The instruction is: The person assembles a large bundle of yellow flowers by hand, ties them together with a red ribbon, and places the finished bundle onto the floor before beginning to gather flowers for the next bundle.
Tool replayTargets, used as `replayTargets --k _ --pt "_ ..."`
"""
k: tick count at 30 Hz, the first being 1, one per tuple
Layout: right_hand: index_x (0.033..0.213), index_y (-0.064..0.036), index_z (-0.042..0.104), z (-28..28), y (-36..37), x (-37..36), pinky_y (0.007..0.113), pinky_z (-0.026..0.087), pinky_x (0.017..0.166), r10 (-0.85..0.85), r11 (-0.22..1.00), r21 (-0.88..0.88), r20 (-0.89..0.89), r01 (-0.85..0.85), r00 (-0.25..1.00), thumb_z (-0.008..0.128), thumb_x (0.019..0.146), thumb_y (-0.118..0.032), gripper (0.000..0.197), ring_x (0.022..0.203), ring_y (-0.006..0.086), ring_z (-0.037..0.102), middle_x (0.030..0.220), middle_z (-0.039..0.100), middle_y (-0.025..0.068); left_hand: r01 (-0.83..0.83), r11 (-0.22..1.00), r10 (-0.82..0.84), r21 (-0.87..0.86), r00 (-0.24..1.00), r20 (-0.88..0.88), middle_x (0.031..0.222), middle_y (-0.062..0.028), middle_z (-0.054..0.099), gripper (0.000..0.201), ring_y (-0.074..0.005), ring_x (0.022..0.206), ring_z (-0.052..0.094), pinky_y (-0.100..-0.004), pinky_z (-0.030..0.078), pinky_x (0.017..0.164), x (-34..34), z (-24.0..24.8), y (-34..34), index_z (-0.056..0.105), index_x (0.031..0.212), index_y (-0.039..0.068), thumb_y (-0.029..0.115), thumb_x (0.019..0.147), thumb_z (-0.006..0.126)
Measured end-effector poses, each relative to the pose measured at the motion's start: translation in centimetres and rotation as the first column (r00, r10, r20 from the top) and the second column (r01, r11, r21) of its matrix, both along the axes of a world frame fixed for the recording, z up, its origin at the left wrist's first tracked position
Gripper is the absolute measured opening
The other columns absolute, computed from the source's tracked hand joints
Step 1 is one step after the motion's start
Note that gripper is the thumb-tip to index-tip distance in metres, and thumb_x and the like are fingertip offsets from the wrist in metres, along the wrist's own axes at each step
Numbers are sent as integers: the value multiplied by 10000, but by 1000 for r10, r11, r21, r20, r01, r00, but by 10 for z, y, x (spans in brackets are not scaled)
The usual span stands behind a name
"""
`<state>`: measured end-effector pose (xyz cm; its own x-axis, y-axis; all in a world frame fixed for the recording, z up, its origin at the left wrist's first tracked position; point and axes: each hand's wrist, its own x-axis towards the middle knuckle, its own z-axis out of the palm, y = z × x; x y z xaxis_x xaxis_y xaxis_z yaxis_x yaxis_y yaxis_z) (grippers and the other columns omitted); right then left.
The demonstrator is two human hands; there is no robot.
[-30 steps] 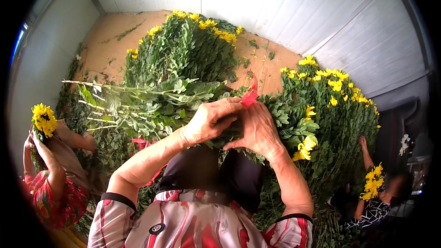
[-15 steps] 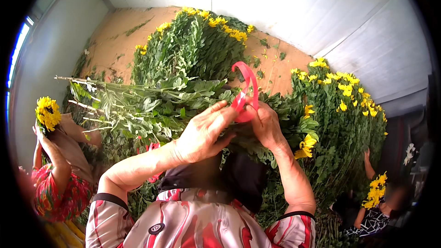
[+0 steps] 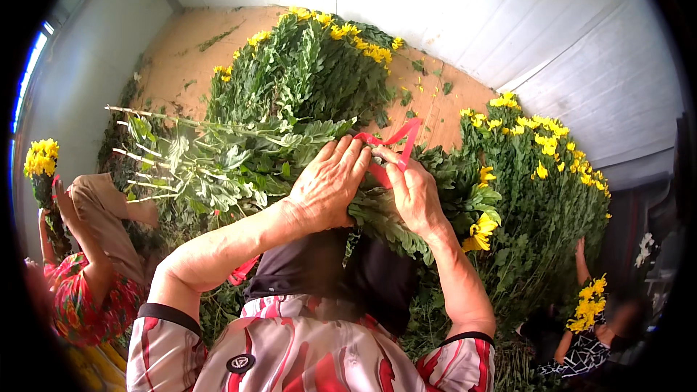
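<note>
Across my lap lies a bundle of chrysanthemums [image 3: 254, 151], its cut stems at the left and a few yellow blooms [image 3: 479, 232] at the right. My left hand [image 3: 328, 183] rests over the bundle's middle, fingers stretched out along the leaves and thumb side hidden. With thumb and fingers closed, my right hand [image 3: 415, 192] pinches a red ribbon [image 3: 409, 138] just beside it. The ribbon passes over the leaves and rises in a pointed loop above my fingers. Its course beneath the bundle is hidden.
Upright yellow chrysanthemum stacks stand ahead [image 3: 298, 72] and at the right [image 3: 537, 174]. A person at the left [image 3: 91, 283] holds a yellow bunch [image 3: 42, 160]; another person sits at lower right [image 3: 581, 352]. Leaf scraps lie on the brown floor [image 3: 181, 51] by white walls.
My left hand has flattened onto the bundle. The ribbon's tall curl has dropped into a lower, angular loop, with my right hand still on it. The left person's bunch has moved left.
</note>
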<state>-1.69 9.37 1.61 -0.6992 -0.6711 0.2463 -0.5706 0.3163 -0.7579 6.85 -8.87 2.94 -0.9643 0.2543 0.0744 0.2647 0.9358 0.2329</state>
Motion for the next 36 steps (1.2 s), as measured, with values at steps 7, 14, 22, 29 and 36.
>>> replayTargets --k 7,14,22,29,36 --pt "1171 -48 618 63 60 -60 406 531 847 108 795 -561 505 230 856 394 1035 -434 467 1129 275 620 1265 618 107 31 997 -29 -77 999 20 1419 -239 439 972 -396 1383 366 -478 270 1166 -2 -3 5 403 1368 -64 220 525 795" --pt "1079 -61 569 25 346 -203 254 365 476 -353 280 -644 621 712 700 416 1038 -378 354 608 113 453 1006 630 103 5 999 -6 -48 1000 -13 1325 -208 483 946 -387 1325 417 -503 274 1154 4 -5 2 414 1343 -45 156 488 767" --pt "988 -7 638 -231 514 -188 470 492 618 -999 12 525 -39 851 38 453 1004 -402 436 680 315 630 841 668 152 -23 999 22 -28 999 -41 1335 -211 466 1019 -386 1287 442 -489 313 1129 -22 -6 4 390 1368 -40 145 451 794" --pt "1336 -43 536 -155 235 -206 440 506 881 -237 638 648 -348 415 907 587 953 -273 449 1061 357 626 1199 630 205 -21 995 25 -94 999 38 1354 -208 463 1049 -386 1289 447 -478 336 1116 -25 -3 3 403 1367 -37 159 419 809" --pt "1221 -132 666 -4 4 -197 370 498 971 457 792 221 403 -570 793 702 892 -281 362 1129 219 612 1179 680 77 -11 999 17 -46 993 119 1423 -209 412 954 -373 1295 438 -454 342 1097 -21 6 -2 420 1347 -23 137 481 786"
